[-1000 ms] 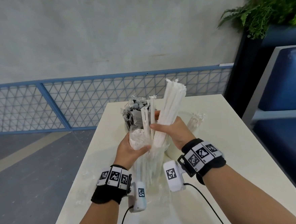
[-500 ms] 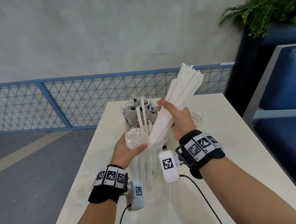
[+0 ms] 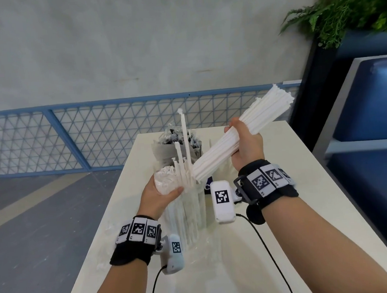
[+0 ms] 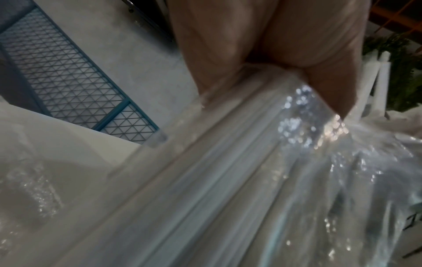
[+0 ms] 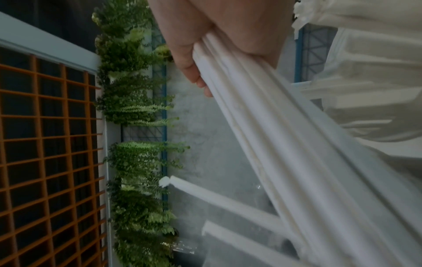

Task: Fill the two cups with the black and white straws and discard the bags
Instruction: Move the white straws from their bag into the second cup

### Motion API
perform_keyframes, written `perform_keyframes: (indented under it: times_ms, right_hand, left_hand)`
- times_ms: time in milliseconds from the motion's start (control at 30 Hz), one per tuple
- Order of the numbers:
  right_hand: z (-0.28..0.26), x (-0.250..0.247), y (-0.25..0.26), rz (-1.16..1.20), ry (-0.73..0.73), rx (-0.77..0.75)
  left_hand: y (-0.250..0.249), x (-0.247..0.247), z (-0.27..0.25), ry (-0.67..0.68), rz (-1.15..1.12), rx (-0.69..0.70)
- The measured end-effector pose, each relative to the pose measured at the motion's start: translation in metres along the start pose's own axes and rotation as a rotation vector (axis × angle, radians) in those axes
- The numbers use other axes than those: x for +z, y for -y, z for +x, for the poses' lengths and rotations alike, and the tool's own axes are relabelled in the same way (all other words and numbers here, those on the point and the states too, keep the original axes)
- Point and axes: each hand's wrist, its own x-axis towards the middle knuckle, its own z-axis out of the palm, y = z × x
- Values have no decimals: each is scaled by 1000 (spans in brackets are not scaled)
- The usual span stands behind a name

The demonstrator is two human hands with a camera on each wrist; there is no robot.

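My right hand (image 3: 245,142) grips a thick bundle of white straws (image 3: 240,138) held aslant above the table, upper end to the right; the fingers curl round the white straws (image 5: 262,115). My left hand (image 3: 161,192) holds the clear bag (image 3: 188,213) upright by its top, with more white straws inside and a few sticking up. In the left wrist view the fingers (image 4: 228,45) pinch the bag (image 4: 251,162). Behind stands a bag of black straws (image 3: 176,143). A clear cup (image 3: 221,169) seems to stand behind the bundle, mostly hidden.
The white table (image 3: 293,185) is narrow, with edges close on both sides. A blue mesh railing (image 3: 72,136) runs behind it. A planter with ferns (image 3: 349,5) and a blue bench (image 3: 369,122) stand at the right. Crumpled clear plastic (image 3: 107,244) lies near the left edge.
My right hand has drawn the straw bundle up out of the bag and tilted it to the right. The left hand keeps hold of the bag; a few loose straws now stick up.
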Motion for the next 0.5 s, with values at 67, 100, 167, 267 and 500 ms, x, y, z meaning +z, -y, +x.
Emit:
perform_keyframes:
  times_ms: [67,100,167,267,500]
  right_hand:
    - [2,-2,2,10,-17,4]
    - [2,-3,1,15,-22,13]
    - [1,-5,-1,27,-31,28]
    - [3,-10,6,11,-36,-4]
    - [8,-11,30,-82,-47,-328]
  left_hand:
    - [1,0,1,-9,-7,-6]
    - [1,1,1,-10,-6,-5]
    - [0,3,1,-3,-1,-1]
    - [1,3,1,-2,-3,-9]
    - [-4,6,-4,-6,-51,24]
